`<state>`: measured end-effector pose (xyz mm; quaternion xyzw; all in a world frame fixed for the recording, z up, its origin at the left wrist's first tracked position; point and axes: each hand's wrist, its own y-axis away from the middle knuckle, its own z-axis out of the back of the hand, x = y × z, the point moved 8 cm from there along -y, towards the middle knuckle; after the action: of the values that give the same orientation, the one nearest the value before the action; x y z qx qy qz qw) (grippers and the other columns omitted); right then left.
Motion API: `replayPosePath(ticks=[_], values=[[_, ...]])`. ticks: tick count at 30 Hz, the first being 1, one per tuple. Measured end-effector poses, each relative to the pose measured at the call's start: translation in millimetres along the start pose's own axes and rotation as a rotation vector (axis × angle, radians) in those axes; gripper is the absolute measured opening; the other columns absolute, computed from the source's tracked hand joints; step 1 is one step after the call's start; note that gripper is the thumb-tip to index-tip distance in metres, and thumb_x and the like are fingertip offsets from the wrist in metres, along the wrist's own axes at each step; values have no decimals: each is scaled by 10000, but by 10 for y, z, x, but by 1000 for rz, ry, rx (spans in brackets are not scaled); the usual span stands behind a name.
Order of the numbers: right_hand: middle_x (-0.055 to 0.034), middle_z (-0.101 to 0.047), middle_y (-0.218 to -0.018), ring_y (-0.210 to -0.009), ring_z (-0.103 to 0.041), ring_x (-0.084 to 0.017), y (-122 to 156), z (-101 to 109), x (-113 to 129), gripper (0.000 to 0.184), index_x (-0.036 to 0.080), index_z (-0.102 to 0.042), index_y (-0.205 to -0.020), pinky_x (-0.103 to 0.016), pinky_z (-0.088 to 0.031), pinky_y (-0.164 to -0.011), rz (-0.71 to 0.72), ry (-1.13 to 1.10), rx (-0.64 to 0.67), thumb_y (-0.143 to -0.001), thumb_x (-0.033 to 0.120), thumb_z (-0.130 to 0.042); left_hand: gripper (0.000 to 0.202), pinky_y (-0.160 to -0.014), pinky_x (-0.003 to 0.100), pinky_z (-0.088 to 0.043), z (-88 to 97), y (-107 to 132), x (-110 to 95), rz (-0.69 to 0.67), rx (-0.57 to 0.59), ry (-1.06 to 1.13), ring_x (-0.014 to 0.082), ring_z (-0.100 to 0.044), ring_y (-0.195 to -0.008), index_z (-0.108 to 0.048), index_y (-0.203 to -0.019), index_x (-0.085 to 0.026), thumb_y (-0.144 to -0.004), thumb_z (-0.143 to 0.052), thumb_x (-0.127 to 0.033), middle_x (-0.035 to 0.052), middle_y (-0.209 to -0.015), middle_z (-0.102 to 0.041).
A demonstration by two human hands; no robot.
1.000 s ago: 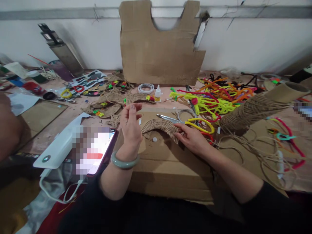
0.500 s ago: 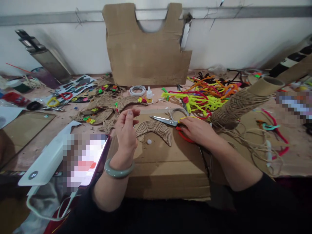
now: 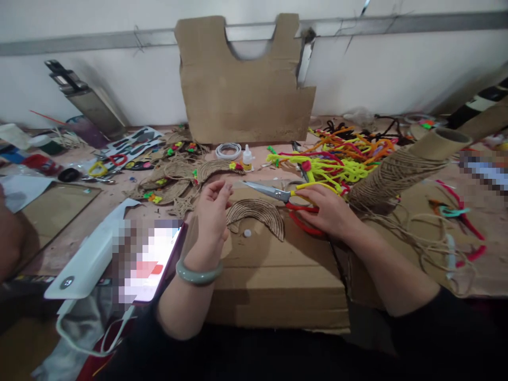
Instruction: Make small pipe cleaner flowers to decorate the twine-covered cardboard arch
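Note:
My right hand (image 3: 331,211) grips the red and yellow handles of a pair of scissors (image 3: 268,190). The blades point left, almost closed, above the far edge of a cardboard board (image 3: 273,264). On that board lies an arch of coiled brown twine (image 3: 257,214), with a small white cap (image 3: 247,233) under its curve. My left hand (image 3: 214,217), with a pale bangle at the wrist, is raised by the arch's left end. Its fingers are curled in toward the thumb; anything between them is too small to make out.
Several twine pieces with bright flowers (image 3: 170,169) lie behind my left hand, near a glue bottle (image 3: 247,156). Colourful pipe cleaners (image 3: 345,159) and a twine-wound tube (image 3: 400,174) are at right. A phone (image 3: 154,264) and white power bank (image 3: 89,254) lie left. Another person's hand (image 3: 11,238) shows far left.
My right hand has taken a fuller hold of the scissors, and their handles have spread and lifted a little. My left hand stays curled near the arch. The whole view has shifted slightly.

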<state>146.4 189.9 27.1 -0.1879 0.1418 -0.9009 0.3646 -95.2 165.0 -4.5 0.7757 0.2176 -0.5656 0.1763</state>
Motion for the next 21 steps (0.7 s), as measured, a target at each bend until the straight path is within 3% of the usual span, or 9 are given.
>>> replayPosePath(ticks=[3,7,10,13,17,21], values=[[-111,-602,-1070,-1020,-551,-205,15,51,108,311,156,-568,-1089,-366,-459,-891,78,-52,-90,-796,260,-555,263,-477,163,-397,-92,20,122,162,103,39,85,-594,-640,-584,-829,-176,-652,-717,-319,15,-781,-615],[-104,-601,-1087,-1041,-546,-207,48,32,252,338,185,-541,-1130,-361,-465,-882,138,-36,-109,-808,285,-549,192,-497,189,-443,-235,119,217,314,245,68,95,-602,-572,-572,-701,-154,-690,-690,-305,22,-660,-622],[-123,-581,-1136,-1040,-545,-237,65,-33,295,409,181,-512,-1187,-341,-484,-796,97,137,-55,-806,322,-553,166,-511,196,-460,-263,157,219,325,249,103,90,-600,-540,-565,-676,-153,-691,-687,-265,7,-616,-620],[-116,-615,-1058,-925,-574,-252,81,-106,255,512,190,-452,-1276,-321,-465,-674,6,324,23,-786,290,-560,161,-509,196,-461,-272,176,196,292,241,92,85,-592,-517,-568,-654,-154,-691,-683,-261,2,-586,-621],[-99,-621,-994,-914,-545,-250,81,-95,293,505,191,-478,-1259,-338,-418,-763,35,382,-13,-756,177,-522,170,-513,198,-465,-314,204,161,245,288,62,88,-595,-526,-591,-657,-151,-681,-690,-286,11,-587,-635],[-99,-598,-967,-919,-504,-266,62,-16,309,396,190,-547,-1162,-370,-378,-806,20,401,-101,-778,283,-533,176,-522,199,-472,-340,227,162,250,322,46,93,-603,-542,-615,-671,-137,-668,-696,-294,23,-599,-643]])
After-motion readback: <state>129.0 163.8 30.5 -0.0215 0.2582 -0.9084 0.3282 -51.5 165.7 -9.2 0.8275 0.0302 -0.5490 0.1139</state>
